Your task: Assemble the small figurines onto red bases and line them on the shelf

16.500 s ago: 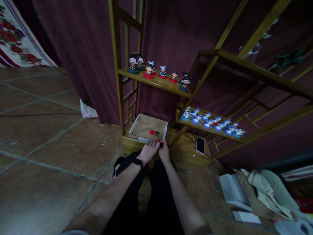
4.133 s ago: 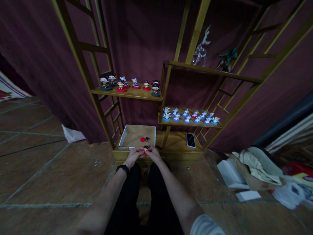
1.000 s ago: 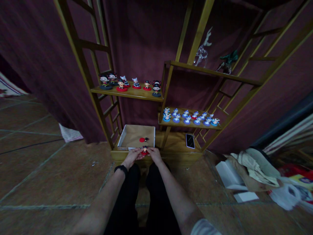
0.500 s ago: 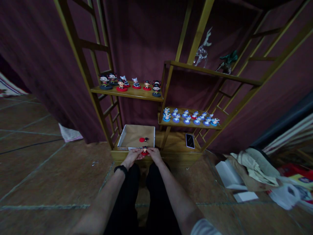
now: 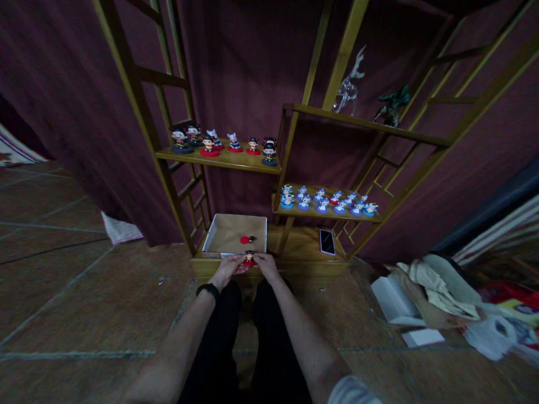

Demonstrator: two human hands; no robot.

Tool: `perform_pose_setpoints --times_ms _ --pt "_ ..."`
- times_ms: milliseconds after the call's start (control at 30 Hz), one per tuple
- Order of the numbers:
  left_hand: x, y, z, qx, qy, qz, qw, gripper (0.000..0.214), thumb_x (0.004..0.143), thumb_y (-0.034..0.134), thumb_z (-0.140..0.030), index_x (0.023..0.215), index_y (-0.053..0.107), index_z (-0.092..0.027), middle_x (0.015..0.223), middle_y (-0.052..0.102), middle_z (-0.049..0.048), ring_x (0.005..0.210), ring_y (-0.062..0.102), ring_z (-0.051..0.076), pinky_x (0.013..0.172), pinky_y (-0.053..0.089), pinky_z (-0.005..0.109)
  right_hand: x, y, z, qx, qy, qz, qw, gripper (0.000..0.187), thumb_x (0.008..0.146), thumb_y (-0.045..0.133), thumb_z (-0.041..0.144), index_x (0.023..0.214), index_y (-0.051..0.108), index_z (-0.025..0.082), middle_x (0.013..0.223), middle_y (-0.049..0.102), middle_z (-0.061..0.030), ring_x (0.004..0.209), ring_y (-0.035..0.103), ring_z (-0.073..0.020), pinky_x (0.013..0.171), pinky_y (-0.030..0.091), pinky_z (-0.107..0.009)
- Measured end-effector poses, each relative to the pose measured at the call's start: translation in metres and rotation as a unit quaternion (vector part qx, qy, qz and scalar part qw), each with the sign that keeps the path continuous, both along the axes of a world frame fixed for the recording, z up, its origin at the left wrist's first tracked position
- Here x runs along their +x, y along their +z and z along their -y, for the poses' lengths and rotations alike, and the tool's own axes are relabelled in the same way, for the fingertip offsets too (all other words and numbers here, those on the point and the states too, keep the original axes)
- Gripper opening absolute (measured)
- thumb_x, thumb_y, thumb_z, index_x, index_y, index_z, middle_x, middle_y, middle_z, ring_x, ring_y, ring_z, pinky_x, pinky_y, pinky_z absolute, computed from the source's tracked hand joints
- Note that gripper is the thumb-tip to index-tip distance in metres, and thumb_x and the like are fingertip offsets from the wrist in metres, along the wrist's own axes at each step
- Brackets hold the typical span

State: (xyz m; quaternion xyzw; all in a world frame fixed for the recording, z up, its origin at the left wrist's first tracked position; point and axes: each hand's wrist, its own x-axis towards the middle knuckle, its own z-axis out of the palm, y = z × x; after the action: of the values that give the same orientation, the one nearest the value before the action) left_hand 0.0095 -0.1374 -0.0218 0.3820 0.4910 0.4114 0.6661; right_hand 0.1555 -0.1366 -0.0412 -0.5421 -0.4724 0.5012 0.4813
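Between my two hands, just in front of the shelf's lowest board, is a small figurine (image 5: 249, 257) with dark hair and a red round base. My left hand (image 5: 229, 268) is closed on it from the left, with fingers at the base. From the other side my right hand (image 5: 266, 264) pinches it near the head. Right behind the hands stands a shallow open cardboard box (image 5: 225, 229). Inside it lie a red disc (image 5: 245, 240) and a small dark figure piece (image 5: 252, 239) touching or close to it.
Several figurines (image 5: 234, 142) stand on the left shelf board, and several blue and purple ones (image 5: 322, 206) on the right board. A phone (image 5: 327, 242) lies below them. Higher up are a clear deer ornament (image 5: 347, 90) and a dark green ornament (image 5: 393, 105). White boxes (image 5: 396, 300) sit on the floor.
Almost nothing differs. The figurine between my hands has shifted very slightly, and both hands keep their hold in the same place.
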Motion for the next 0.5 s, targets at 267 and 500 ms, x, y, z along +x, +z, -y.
perform_pose_setpoints --times_ms 267,500 --pt "0.0006 0.0010 0.0007 -0.003 0.005 0.000 1.000 0.024 0.067 0.069 -0.030 0.079 0.065 -0.010 0.064 0.069 0.0076 0.050 0.061 0.011 0.049 0.048 0.019 0.0011 0.0003 0.0004 -0.005 0.001 -0.004 1.000 0.030 0.067 0.061 0.041 0.080 0.071 0.016 0.076 0.070 -0.0037 0.070 0.064 -0.0174 0.065 0.053 -0.031" --pt "0.0000 0.0029 0.0004 -0.001 0.002 0.009 1.000 0.023 0.068 0.070 -0.028 0.080 0.065 -0.009 0.065 0.069 0.0084 0.052 0.062 0.012 0.049 0.048 0.020 0.0001 0.0003 -0.0006 -0.005 -0.004 -0.005 1.000 0.033 0.066 0.062 0.043 0.079 0.071 0.014 0.075 0.069 -0.0047 0.068 0.064 -0.0165 0.065 0.053 -0.030"
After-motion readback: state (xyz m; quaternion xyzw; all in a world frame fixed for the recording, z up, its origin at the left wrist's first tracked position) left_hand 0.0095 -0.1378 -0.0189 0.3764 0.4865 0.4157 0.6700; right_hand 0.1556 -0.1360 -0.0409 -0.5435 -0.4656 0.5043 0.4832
